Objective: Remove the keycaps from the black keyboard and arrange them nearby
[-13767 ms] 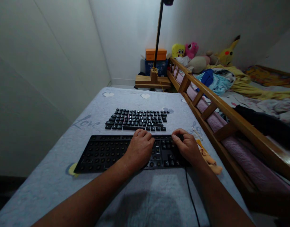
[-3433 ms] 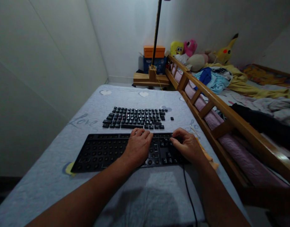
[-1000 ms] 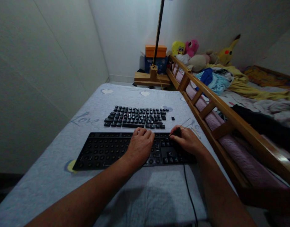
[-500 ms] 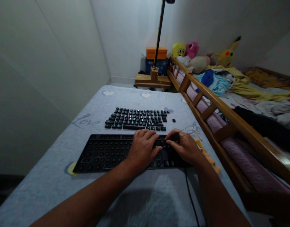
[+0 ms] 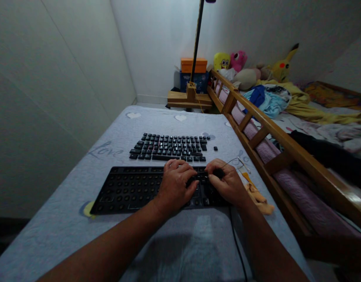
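A black keyboard base with most keycaps removed lies across the bedsheet in front of me. My left hand rests curled on its right-centre part, fingers pressing down. My right hand is closed on a wire keycap puller with a black handle, its tip over the keys next to my left fingers. Behind the keyboard, removed black keycaps are laid out in rows. One single keycap sits apart to their right.
A black cable runs from the keyboard toward me. A yellow cloth lies right of the keyboard. A wooden bed rail borders the right side, with clothes and plush toys beyond. Boxes and a lamp stand stand at the far end.
My right hand with the puller has moved left from the keyboard's right end toward my left hand. A single keycap appeared beside the rows since the earliest frame.
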{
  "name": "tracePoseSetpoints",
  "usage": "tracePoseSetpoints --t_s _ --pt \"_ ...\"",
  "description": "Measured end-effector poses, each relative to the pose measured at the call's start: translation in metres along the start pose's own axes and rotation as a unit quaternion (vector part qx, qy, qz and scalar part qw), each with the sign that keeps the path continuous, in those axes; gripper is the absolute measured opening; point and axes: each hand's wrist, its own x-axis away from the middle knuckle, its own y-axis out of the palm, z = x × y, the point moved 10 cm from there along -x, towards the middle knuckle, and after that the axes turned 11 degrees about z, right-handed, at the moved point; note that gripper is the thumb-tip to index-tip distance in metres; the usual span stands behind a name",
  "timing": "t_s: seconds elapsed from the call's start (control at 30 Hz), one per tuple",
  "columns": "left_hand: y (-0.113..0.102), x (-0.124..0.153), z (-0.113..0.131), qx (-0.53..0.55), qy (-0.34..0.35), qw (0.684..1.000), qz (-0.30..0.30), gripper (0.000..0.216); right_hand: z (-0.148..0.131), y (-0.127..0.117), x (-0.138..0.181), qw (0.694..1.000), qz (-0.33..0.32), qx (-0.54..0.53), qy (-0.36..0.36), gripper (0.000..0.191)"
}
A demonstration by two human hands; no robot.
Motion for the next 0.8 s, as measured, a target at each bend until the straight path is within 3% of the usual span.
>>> tracePoseSetpoints --t_s 0.1,0.27,0.67,0.8 --pt "-0.004 -0.001 0.000 0.005 0.001 1.000 0.019 0.011 -0.002 -0.002 0.001 1.000 0.002 -0.015 -0.009 0.019" --pt "-0.008 -0.001 0.001 0.017 0.005 0.999 0.034 0.011 -0.010 0.007 0.003 0.996 -0.019 0.062 -0.061 0.027" --pt "-0.009 0.000 0.003 0.017 0.007 0.999 0.027 0.010 -0.011 0.017 0.004 0.993 -0.074 0.081 -0.053 0.015" --pt "-0.004 0.001 0.000 -0.014 0.005 1.000 0.012 0.023 0.000 0.006 -0.009 0.991 -0.072 0.105 -0.045 0.014"
